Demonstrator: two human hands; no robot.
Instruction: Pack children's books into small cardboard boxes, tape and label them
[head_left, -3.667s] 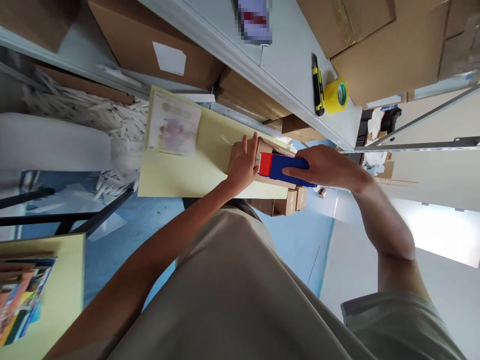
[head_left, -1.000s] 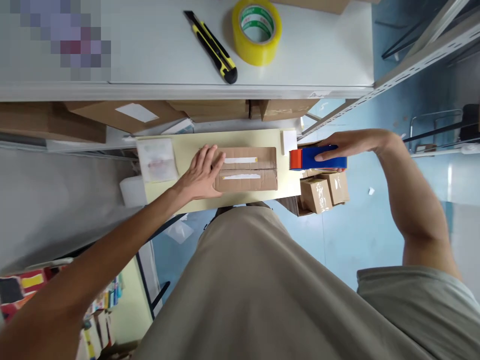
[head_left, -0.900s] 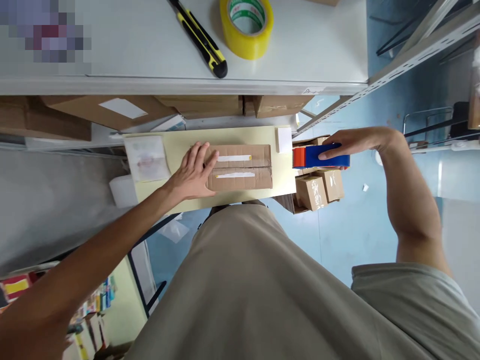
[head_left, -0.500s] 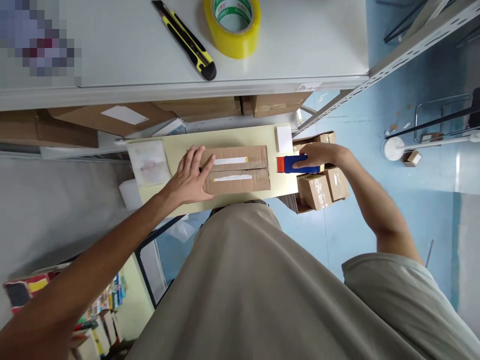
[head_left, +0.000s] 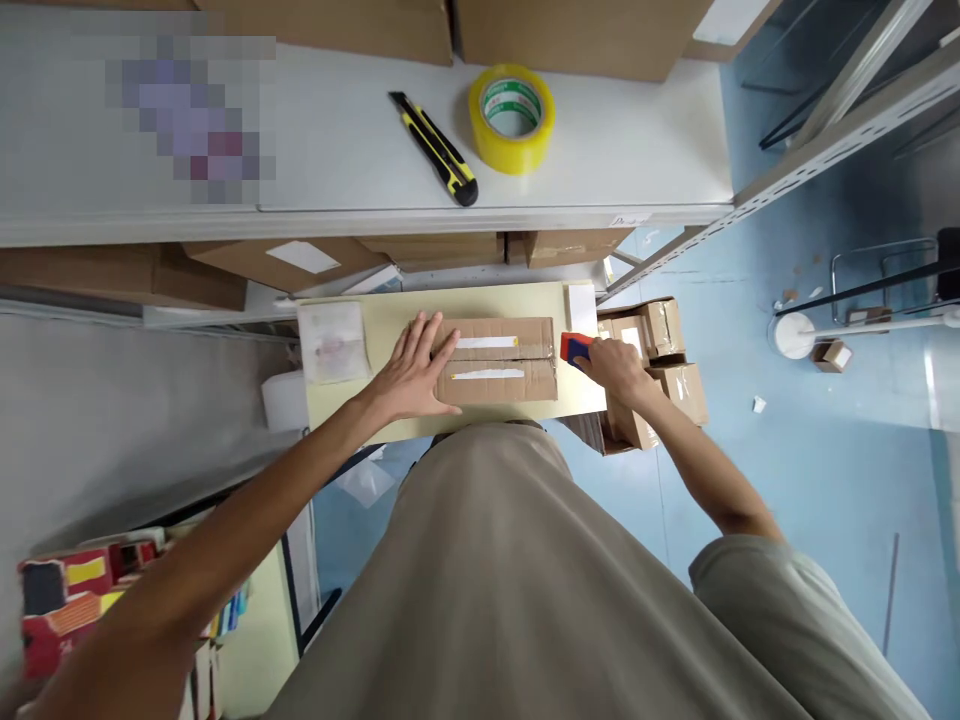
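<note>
Head view, looking down: the left hand (head_left: 420, 372) lies spread over the left end of a cardboard box (head_left: 510, 359), fingers fanned out across its top and thumb along the near side, pressing rather than gripping. The right hand (head_left: 615, 368) is closed around a red-and-blue tape dispenser (head_left: 574, 347), whose red end sits just beside the box's right end; whether the two touch is hard to tell. The box rests lengthwise on a pale yellow table (head_left: 337, 402), a seam running along its top between two white strips (head_left: 487, 375). On the same table, a printed sheet or packet (head_left: 330, 342) lies beyond the left hand, and a small white block (head_left: 580, 307) stands at the far right corner. Past the right edge, lower down, are several small cartons (head_left: 679, 390). Across the far side runs a grey shelf (head_left: 322, 130) bearing a black-and-yellow utility knife (head_left: 435, 148) and, near it, a yellow tape roll (head_left: 512, 155). Larger brown boxes (head_left: 442, 250) line the level beneath. Brightly printed items (head_left: 86, 600) are piled at the lower left.
</note>
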